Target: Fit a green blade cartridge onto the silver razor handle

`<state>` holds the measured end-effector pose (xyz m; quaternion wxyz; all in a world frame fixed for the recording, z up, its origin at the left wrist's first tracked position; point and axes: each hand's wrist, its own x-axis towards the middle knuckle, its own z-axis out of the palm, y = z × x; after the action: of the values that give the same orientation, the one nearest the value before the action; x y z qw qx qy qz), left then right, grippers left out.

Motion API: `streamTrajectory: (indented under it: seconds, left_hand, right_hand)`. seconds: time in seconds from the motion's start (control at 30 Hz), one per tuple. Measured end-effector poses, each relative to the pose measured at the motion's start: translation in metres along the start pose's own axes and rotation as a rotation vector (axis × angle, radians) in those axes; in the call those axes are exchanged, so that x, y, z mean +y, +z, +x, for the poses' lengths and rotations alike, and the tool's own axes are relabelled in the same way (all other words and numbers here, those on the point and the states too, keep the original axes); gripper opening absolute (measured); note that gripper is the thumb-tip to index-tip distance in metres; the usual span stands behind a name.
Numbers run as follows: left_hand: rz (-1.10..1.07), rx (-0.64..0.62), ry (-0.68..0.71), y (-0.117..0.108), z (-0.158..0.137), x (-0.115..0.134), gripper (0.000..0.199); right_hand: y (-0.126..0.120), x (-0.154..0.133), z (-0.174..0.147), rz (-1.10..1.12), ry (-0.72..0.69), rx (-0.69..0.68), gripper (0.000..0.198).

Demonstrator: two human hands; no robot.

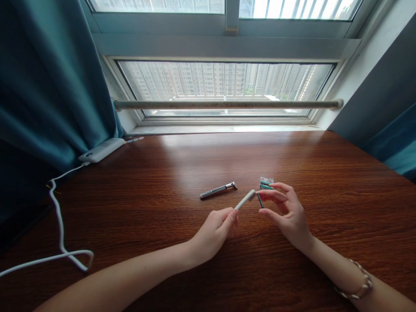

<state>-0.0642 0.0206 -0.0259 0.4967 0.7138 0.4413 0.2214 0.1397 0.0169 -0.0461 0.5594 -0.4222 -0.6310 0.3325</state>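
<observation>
My left hand [217, 229] is closed round the handle of a white toothbrush [244, 200], whose dark-tipped bristles point right. Between the thumb and fingers of my right hand [287, 212] is a small dark razor cartridge [260, 200], held on edge. The brush head is right beside the cartridge; whether they touch I cannot tell. Just behind my right fingers lies a clear pack with green razor cartridges [266, 183], partly covered by a fingertip. A grey razor handle [218, 190] lies on the table beyond my left hand, with no cartridge on its head.
The brown wooden table [156, 208] reaches to the window sill. A white power strip [102, 150] lies at its far left by the blue curtain [55, 78], its white cable [60, 221] looping down the left side. A metal rail [227, 105] crosses before the window.
</observation>
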Motion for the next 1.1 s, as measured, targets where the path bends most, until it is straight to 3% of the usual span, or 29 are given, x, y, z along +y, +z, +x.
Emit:
streamTrajectory:
  seconds: [0.13, 0.37, 0.6, 0.73, 0.97, 1.1]
  left_hand:
    - [-0.053, -0.050, 0.002, 0.0027, -0.0009, -0.0018, 0.042]
    - [-0.044, -0.029, -0.020, 0.0014, -0.0003, -0.0020, 0.042]
    - [-0.017, -0.046, 0.009, 0.0024, -0.0011, -0.0009, 0.040]
    - [-0.145, -0.055, -0.058, 0.0026, 0.0009, -0.0004, 0.043]
    - [-0.460, -0.268, -0.190, 0.0068, -0.0004, -0.0011, 0.048]
    - [-0.554, -0.304, -0.238, 0.0059, 0.0028, -0.0041, 0.048]
  right_hand:
    - [0.0002, -0.0011, 0.0000, 0.057, 0.022, 0.005, 0.049]
    - [0.0005, -0.0013, -0.0007, 0.102, 0.041, 0.009, 0.044]
    - [0.0002, 0.0009, 0.0000, 0.086, 0.035, 0.017, 0.050]
    - [0.0011, 0.0020, 0.0007, 0.034, 0.031, 0.046, 0.053]
    - [0.0008, 0.0039, -0.0001, -0.144, -0.071, 0.089, 0.054]
    - [0.0007, 0.0028, -0.0048, -0.216, -0.143, 0.041, 0.055]
